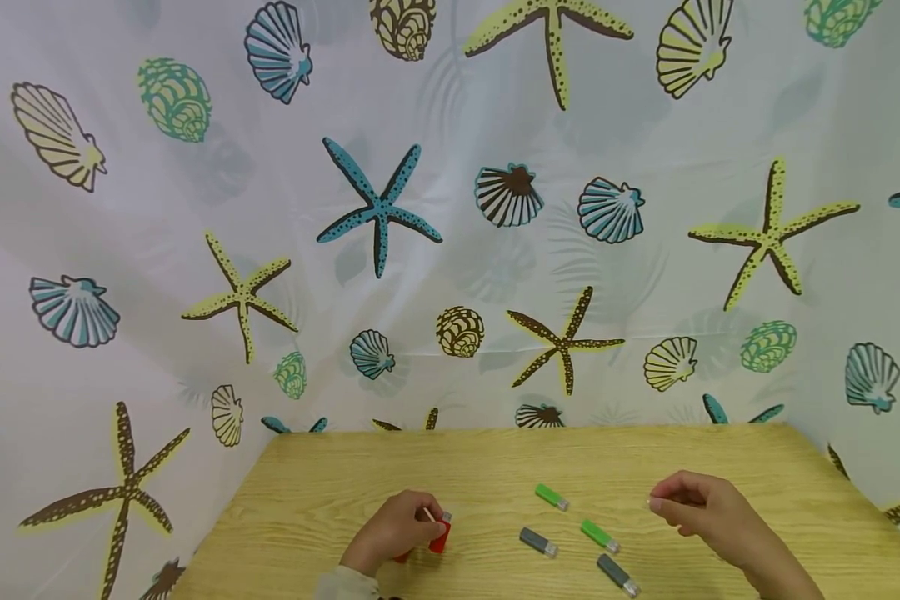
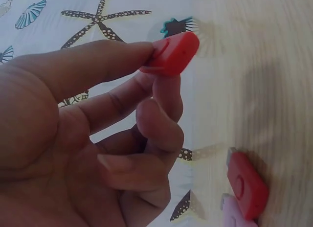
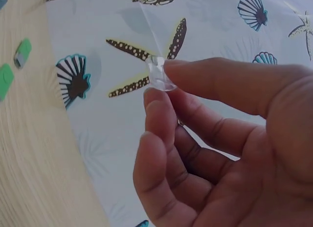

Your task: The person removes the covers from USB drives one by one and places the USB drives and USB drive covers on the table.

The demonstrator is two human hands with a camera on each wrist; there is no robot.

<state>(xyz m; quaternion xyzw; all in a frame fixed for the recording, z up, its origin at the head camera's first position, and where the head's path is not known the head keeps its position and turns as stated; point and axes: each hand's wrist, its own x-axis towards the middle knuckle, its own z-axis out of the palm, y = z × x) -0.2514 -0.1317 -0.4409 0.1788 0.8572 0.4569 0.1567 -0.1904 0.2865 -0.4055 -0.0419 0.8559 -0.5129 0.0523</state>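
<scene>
My left hand (image 1: pixel 399 529) pinches a red USB stick (image 1: pixel 439 540) between thumb and fingers, its metal plug pointing away in the head view. The left wrist view shows the rounded end of this USB stick (image 2: pixel 178 53). Below that hand (image 2: pixel 73 124), a second red USB stick (image 2: pixel 247 185) lies on the table beside a pink one (image 2: pixel 234 213). At the right, my right hand (image 1: pixel 708 517) holds a small clear plastic cap (image 3: pixel 159 74) by thumb and fingertips, raised over the table.
Between the hands lie two green USB sticks (image 1: pixel 551 497) and two dark grey ones (image 1: pixel 537 542), with their plugs bare. The wooden table (image 1: pixel 330 467) meets a white curtain (image 1: pixel 450 250) printed with shells and starfish at its back and sides.
</scene>
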